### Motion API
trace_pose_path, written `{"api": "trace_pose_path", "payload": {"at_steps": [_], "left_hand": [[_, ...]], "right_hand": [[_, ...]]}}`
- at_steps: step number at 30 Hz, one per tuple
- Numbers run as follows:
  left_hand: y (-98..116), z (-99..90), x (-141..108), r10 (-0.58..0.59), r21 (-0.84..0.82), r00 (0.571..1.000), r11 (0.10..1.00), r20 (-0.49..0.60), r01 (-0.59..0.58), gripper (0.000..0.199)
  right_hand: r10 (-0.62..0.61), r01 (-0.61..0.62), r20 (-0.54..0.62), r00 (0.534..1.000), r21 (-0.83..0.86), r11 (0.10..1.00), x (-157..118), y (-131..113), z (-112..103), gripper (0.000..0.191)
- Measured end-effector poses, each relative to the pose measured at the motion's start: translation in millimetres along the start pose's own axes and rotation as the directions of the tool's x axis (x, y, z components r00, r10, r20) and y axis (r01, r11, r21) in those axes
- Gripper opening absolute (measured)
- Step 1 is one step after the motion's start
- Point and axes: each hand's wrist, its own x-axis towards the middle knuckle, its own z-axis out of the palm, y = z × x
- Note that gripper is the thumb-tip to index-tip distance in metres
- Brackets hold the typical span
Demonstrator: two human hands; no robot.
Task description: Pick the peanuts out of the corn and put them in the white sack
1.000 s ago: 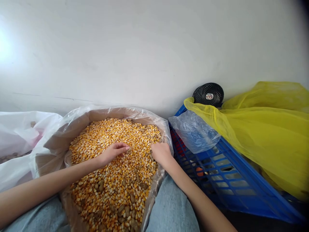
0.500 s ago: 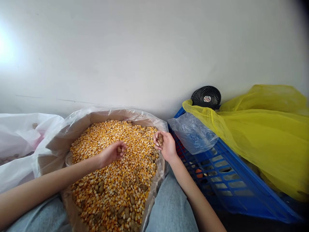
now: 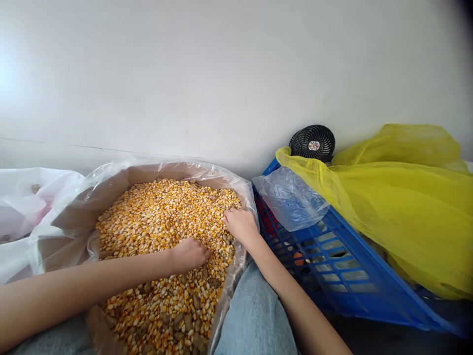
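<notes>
My left hand (image 3: 190, 255) lies palm down with its fingers sunk among yellow corn kernels (image 3: 155, 222), and my right hand (image 3: 242, 227) rests palm down on them near the box's right side. The kernels fill a cardboard box (image 3: 158, 173) lined with clear plastic (image 3: 107, 177). Brown peanuts in the shell (image 3: 188, 323) lie scattered among them, mostly towards me. Neither palm shows, so anything held is hidden.
A white plastic sack (image 3: 22, 207) lies left of the box. On the right, a blue plastic crate (image 3: 332, 261) stands tilted under a clear bag (image 3: 290, 199) and a yellow sheet (image 3: 399, 207). A small black fan (image 3: 312, 143) sits behind them. My jeans-covered knees (image 3: 254, 315) flank the box.
Both hands have turned from palm up, with peanuts showing in them, to palm down on the kernels. My left hand has moved towards me, and the view has shifted slightly.
</notes>
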Motion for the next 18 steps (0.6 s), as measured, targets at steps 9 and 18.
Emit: {"api": "trace_pose_path", "payload": {"at_steps": [9, 18], "left_hand": [[-19.4, -23.1, -0.2, -0.311, -0.936, 0.883, -0.127, 0.352, 0.328, 0.020], [-19.3, -18.1, 1.1, -0.402, -0.855, 0.879, 0.330, 0.257, 0.401, 0.024]], "right_hand": [[-0.038, 0.039, 0.014, 0.999, -0.048, 0.998, -0.9, -1.7, -2.5, 0.019], [0.033, -0.001, -0.134, 0.990, 0.231, 0.973, -2.3, 0.8, -8.9, 0.023]]}}
